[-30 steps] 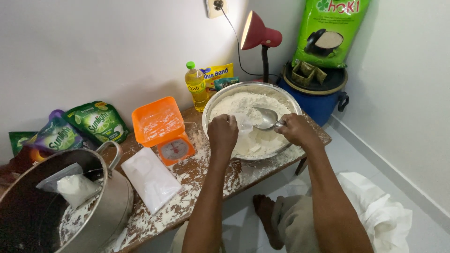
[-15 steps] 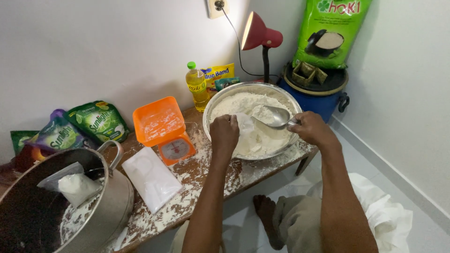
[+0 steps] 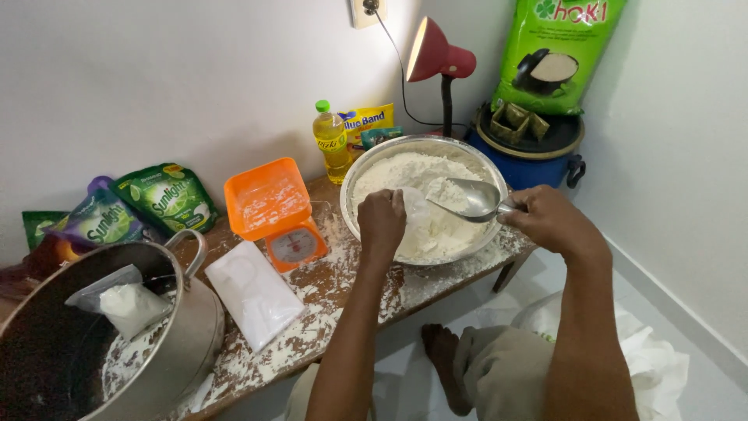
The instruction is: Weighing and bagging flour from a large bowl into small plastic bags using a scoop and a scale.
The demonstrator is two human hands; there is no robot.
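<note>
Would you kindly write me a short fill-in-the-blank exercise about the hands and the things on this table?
1. The right hand holds a metal ____ over the flour bowl.
2. The left hand holds a clear plastic ____ inside the bowl.
3. The kitchen scale beside the bowl is ____ in colour.
4. The desk lamp has a ____ shade.

Missing words: scoop; bag; orange; red

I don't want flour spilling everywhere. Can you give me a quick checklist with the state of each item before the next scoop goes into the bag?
1. Right hand has a firm grip on the metal scoop: ok.
2. Scoop loaded with white flour: ok.
3. Left hand holds the small clear plastic bag over the wide steel bowl of flour: ok.
4. Bag mouth open: cannot tell.
5. Worn wooden table free of spilled flour: not ok.
6. Orange kitchen scale tray clean: not ok, dusted.
</note>
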